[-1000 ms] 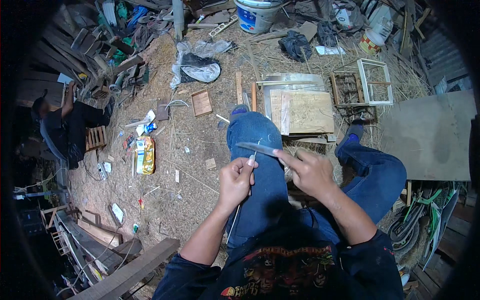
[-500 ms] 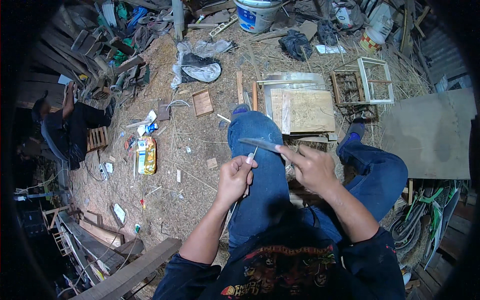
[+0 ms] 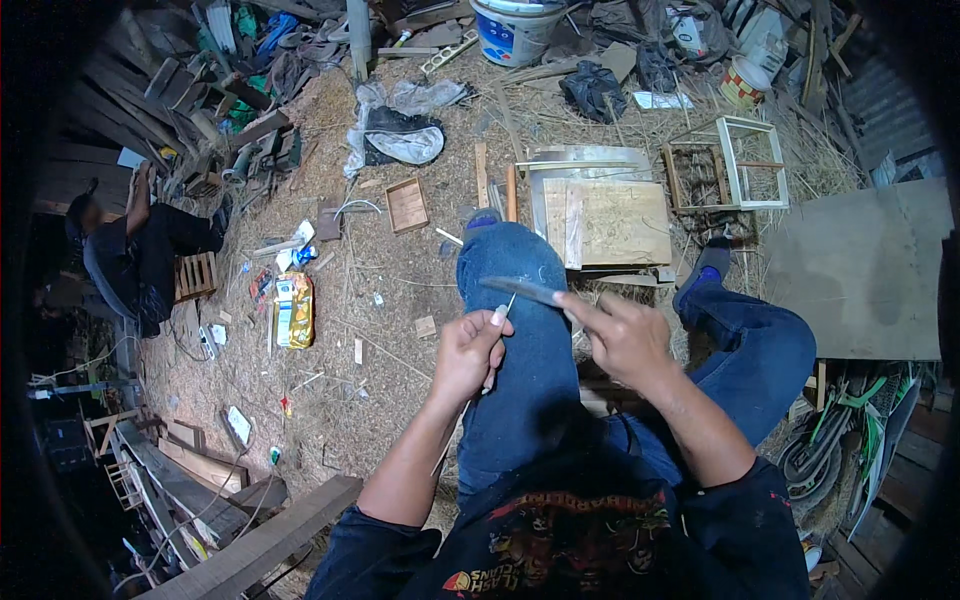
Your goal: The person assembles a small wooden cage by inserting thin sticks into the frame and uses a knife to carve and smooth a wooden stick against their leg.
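Where both hands meet above the left knee (image 3: 505, 255), I judge from my remote post that the thigh serves as backing. Left hand (image 3: 468, 350): thumb and fingers pinched narrow on the stick (image 3: 511, 301), its tip left clear, probably to give the blade room. Right hand (image 3: 630, 338): fingers wrapped round the knife (image 3: 522, 289), forefinger extended to the blade's base, presumably for control; the blade crosses at the stick's tip, though whether it bites I cannot tell. Ahead lie the boards (image 3: 622, 225), with a frame (image 3: 728, 160) just beside; leftward, a box (image 3: 407, 206) and a packet (image 3: 294, 312) rest on littered ground (image 3: 400, 400). Lower left, a beam (image 3: 270, 535) slants in, the likeliest obstruction to the left elbow; a co-worker (image 3: 120, 250) sits well apart.
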`<state>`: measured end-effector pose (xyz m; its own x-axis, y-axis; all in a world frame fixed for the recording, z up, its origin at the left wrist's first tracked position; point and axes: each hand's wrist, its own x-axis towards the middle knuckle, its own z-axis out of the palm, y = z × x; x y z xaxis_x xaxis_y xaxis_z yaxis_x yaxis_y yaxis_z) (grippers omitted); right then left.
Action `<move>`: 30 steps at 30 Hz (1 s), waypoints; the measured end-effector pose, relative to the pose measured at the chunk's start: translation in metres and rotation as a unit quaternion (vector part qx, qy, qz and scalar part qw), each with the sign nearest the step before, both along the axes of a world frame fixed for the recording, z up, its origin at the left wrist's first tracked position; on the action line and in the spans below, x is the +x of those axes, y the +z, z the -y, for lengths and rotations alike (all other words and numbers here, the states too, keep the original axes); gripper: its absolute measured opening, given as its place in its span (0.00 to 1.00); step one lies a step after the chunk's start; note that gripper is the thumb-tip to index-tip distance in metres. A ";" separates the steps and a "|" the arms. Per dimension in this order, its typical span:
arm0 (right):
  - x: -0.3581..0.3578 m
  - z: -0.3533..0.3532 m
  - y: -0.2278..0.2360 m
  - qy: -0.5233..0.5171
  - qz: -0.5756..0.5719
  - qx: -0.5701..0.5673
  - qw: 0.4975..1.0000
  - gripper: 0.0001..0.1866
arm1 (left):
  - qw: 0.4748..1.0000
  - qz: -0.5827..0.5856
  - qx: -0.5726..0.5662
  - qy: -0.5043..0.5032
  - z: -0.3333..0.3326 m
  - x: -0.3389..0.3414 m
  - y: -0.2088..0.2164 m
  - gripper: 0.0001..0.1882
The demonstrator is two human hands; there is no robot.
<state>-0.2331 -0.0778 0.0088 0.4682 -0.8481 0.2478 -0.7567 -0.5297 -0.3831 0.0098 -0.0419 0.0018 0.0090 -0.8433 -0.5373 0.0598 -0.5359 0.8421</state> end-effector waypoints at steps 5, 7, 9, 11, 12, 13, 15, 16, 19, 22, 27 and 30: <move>-0.004 0.005 -0.005 -0.003 -0.008 -0.027 1.000 0.21 | 1.000 -0.010 -0.003 0.000 0.000 0.001 -0.001 0.20; 0.000 -0.001 -0.005 0.007 0.002 -0.033 0.999 0.22 | 1.000 -0.013 -0.001 0.001 0.001 0.001 -0.002 0.20; 0.000 -0.001 -0.006 0.017 0.013 -0.040 0.999 0.23 | 1.000 -0.016 -0.011 -0.003 -0.001 0.002 -0.004 0.19; -0.004 0.006 -0.008 -0.011 -0.012 -0.020 1.000 0.25 | 1.000 -0.017 -0.002 0.002 0.001 0.001 0.002 0.19; -0.004 0.006 -0.006 -0.011 -0.011 -0.020 1.000 0.25 | 1.000 -0.018 0.007 0.007 0.002 0.000 0.005 0.19; -0.004 0.005 -0.003 -0.010 -0.008 -0.014 1.000 0.26 | 1.000 -0.017 0.007 0.007 0.000 -0.001 0.005 0.19; -0.003 0.005 -0.001 -0.016 0.001 -0.012 1.000 0.27 | 1.000 0.018 -0.015 0.001 0.000 -0.003 0.006 0.18; -0.004 0.007 -0.001 -0.018 0.001 -0.014 1.000 0.27 | 1.000 0.018 -0.016 -0.001 0.003 -0.004 0.006 0.18; -0.002 0.003 -0.003 -0.056 0.062 -0.014 0.996 0.26 | 0.990 0.117 -0.080 -0.014 0.011 -0.006 0.007 0.18; 0.003 0.002 -0.005 -0.038 0.077 0.011 0.996 0.24 | 0.953 0.250 -0.157 -0.061 0.024 -0.006 0.006 0.18; 0.018 0.005 -0.015 -0.007 0.138 0.024 0.990 0.26 | 0.919 0.329 -0.198 -0.088 0.035 -0.001 0.014 0.18; 0.019 0.006 -0.008 -0.010 0.093 0.061 0.994 0.25 | 0.917 0.328 -0.190 -0.125 0.039 0.003 0.018 0.18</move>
